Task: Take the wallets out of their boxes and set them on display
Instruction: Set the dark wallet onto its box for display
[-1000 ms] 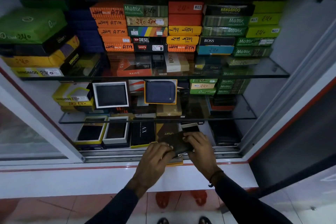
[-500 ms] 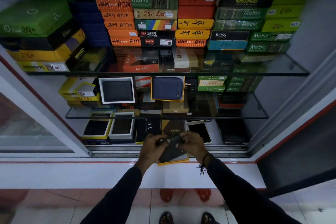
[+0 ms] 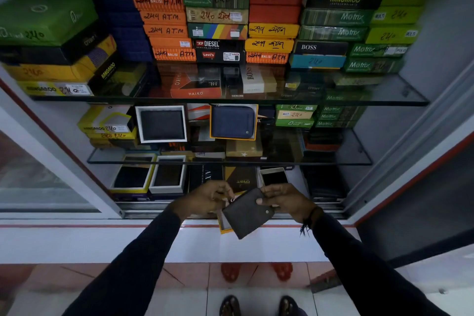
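- A person standing at an open glass display cabinet holds a dark grey wallet in both hands, low at the 6 o'clock of the view, over the white sill.
- The right hand grasps the wallet's upper right edge, thumb on its face just above a small snap button.
- The left hand pinches a small metal zipper pull at the wallet's upper left corner, fingers closed on it.
- A yellow-edged open box shows under the wallet at its 8 o'clock; whether the two touch cannot be told.
- At 12 o'clock from the hands, a blue zip wallet stands upright in an orange-rimmed box on the middle glass shelf, with a black wallet in a white box at its 9 o'clock.
- Two open boxes with dark wallets lie on the bottom level at 10 o'clock from the hands.
- Stacked closed boxes fill the top shelf.
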### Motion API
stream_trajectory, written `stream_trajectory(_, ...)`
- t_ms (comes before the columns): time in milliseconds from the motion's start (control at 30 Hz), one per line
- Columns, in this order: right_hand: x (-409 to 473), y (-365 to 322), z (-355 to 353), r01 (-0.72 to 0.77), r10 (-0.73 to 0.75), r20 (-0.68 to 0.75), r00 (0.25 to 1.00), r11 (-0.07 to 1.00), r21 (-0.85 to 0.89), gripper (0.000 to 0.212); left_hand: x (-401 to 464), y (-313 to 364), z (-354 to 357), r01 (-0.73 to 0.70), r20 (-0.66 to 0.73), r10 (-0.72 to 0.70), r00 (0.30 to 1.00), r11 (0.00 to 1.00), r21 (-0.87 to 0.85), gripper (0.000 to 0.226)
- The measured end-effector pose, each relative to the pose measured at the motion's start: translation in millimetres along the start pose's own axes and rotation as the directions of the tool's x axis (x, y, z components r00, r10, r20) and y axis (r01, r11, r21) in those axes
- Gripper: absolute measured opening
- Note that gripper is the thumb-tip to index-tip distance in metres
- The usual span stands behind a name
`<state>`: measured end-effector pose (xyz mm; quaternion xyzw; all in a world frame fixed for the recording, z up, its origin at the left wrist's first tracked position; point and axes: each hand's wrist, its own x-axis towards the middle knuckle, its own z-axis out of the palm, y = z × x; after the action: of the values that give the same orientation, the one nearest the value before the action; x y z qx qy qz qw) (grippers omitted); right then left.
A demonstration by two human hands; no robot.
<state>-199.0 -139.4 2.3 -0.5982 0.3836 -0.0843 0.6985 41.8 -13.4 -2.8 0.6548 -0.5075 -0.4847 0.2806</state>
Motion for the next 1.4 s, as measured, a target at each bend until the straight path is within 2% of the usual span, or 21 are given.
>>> stream_trajectory(167, -2, 2, -6, -0.060, 0.059, 0.006, 0.998, 0.993, 0.101, 0.034, -4, 5, -4, -0.151, -0.212, 0.238, 0.948, 0.922, 0.358, 0.017)
stream_trajectory(267, -1, 6, -9, -0.048, 0.058, -0.044, 0.997, 0.979, 0.200, 0.033, -10, -6, -2, -0.146, -0.310, 0.290, 0.905, 0.899, 0.414, 0.015)
stream_trajectory(367, 7, 13, 4, -0.051, 0.078, -0.117, 0.990, 0.974, 0.221, 0.036, -14, -15, 12, -0.034, -0.435, 0.208, 0.876, 0.927, 0.374, 0.017)
stream_trajectory(467, 20, 30, 23, -0.048, 0.098, -0.299, 0.949, 0.984, 0.173, 0.031, -14, -17, 30, 0.137, -0.539, 0.007, 0.842, 0.964, 0.226, 0.018)
stream_trajectory(567, 35, 41, 34, -0.130, 0.069, -0.464, 0.883, 0.986, -0.102, 0.032, -15, -19, 43, 0.288, -0.528, -0.244, 0.814, 0.958, 0.003, 0.006)
stream_trajectory(633, 37, 37, 40, -0.193, 0.041, -0.493, 0.869, 0.945, -0.263, 0.031, -16, -20, 50, 0.366, -0.448, -0.429, 0.784, 0.903, -0.225, 0.008)
stream_trajectory(667, 36, 34, 42, -0.207, 0.038, -0.491, 0.870, 0.933, -0.295, 0.031, -16, -21, 53, 0.376, -0.405, -0.476, 0.780, 0.875, -0.305, 0.005)
stream_trajectory(767, 39, 34, 43, -0.225, 0.079, -0.458, 0.886, 0.936, -0.272, 0.025, -13, -22, 60, 0.372, -0.408, -0.495, 0.767, 0.862, -0.345, 0.009)
stream_trajectory(833, 43, 42, 40, -0.238, 0.122, -0.458, 0.881, 0.950, -0.204, 0.031, -15, -19, 63, 0.366, -0.419, -0.498, 0.759, 0.859, -0.358, 0.012)
stream_trajectory(1000, 31, 36, 47, -0.198, 0.108, -0.509, 0.854, 0.972, -0.126, 0.031, -15, -34, 67, 0.284, -0.435, -0.407, 0.803, 0.904, -0.320, 0.010)
stream_trajectory(1067, 20, 30, 44, -0.177, 0.113, -0.457, 0.882, 0.979, -0.099, 0.044, -24, -18, 66, 0.243, -0.487, -0.355, 0.798, 0.929, -0.280, 0.016)
stream_trajectory(1133, 12, 32, 33, -0.113, 0.084, -0.371, 0.925, 0.992, -0.056, 0.066, -37, 9, 63, 0.206, -0.519, -0.303, 0.799, 0.949, -0.238, 0.029)
stream_trajectory(1200, -2, 26, 21, -0.033, 0.022, -0.380, 0.925, 0.999, -0.022, 0.072, -43, 31, 57, 0.168, -0.544, -0.246, 0.802, 0.968, -0.189, 0.029)
stream_trajectory(1300, -35, -11, 10, 0.097, -0.100, -0.538, 0.837, 0.995, -0.034, 0.057, -45, 65, 49, 0.087, -0.570, -0.079, 0.818, 0.996, -0.014, 0.023)
stream_trajectory(1400, -51, -50, -8, 0.213, -0.239, -0.643, 0.727, 0.970, -0.120, 0.049, -34, 113, 44, -0.003, -0.639, 0.099, 0.763, 0.989, 0.149, 0.018)
